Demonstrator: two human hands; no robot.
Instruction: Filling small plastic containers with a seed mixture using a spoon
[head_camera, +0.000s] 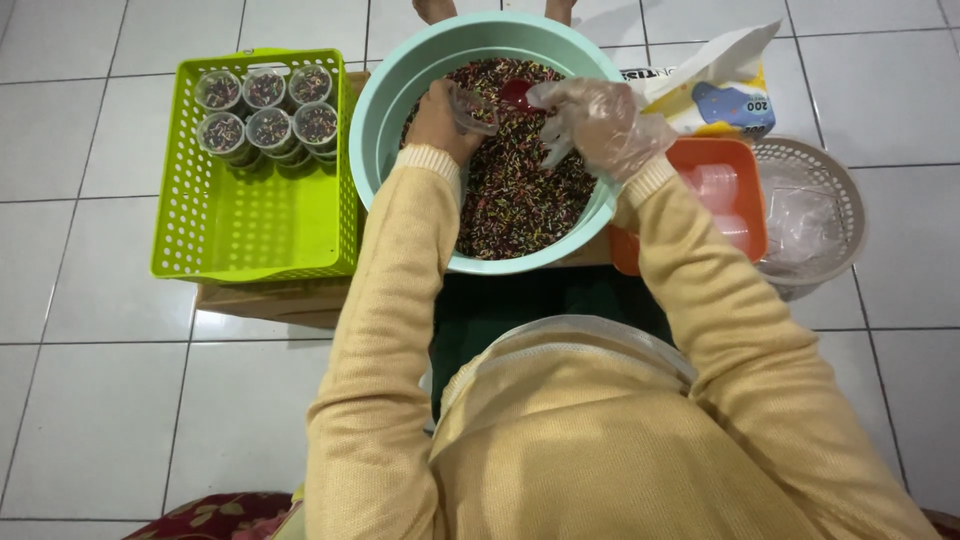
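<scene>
Both hands (440, 118) (600, 122) over sprinkle bowl (395, 75)

a pale mint-green bowl (395, 90) is seen at 12 o'clock, filled with dark sprinkles (515, 200) flecked red, green and yellow. a red scoop (517, 93) is shown against them. a lime-green basket (250, 220) pierced with small holes is seen at 10 o'clock. an orange tray (745, 165) and a beige latticed basket (835, 180) are seen at 2 o'clock. both sleeves (390, 300) are knitted in soft yellow. white floor tiles (90, 400) are crossed by grey grout lines.
</scene>
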